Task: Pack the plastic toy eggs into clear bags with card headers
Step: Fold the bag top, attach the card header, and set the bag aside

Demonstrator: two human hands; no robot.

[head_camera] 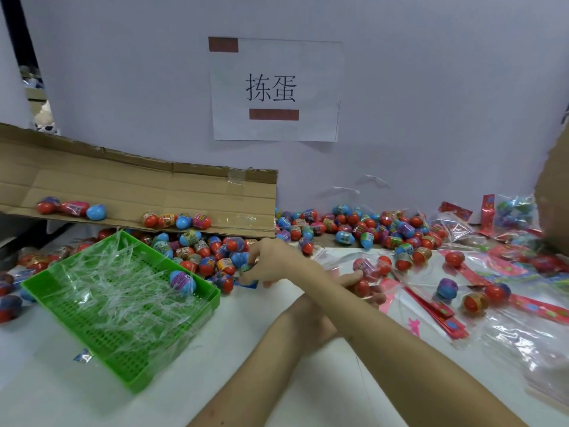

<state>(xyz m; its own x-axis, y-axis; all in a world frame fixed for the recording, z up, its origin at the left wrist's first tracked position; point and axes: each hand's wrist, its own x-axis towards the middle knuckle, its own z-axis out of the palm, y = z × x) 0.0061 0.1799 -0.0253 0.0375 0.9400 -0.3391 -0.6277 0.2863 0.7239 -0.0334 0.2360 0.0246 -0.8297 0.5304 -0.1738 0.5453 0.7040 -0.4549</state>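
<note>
My arms are crossed over the white table (277,380). My right hand (272,263) reaches left to the edge of the pile of toy eggs (212,257) and pinches a small greenish egg (246,269) with its fingertips. My left hand (363,286) lies to the right, partly hidden under my right forearm. It grips a clear bag (348,260) with red eggs (361,288) in it. More loose eggs (354,229) lie along the back wall. Red card headers (431,309) lie on the right.
A green plastic tray (101,312) with clear shreds and one blue egg (183,282) stands at the left. A cardboard flap (138,186) carrying a few eggs leans behind it. Filled bags (511,214) and empty clear bags (523,343) lie on the right. A paper sign (274,87) hangs on the wall.
</note>
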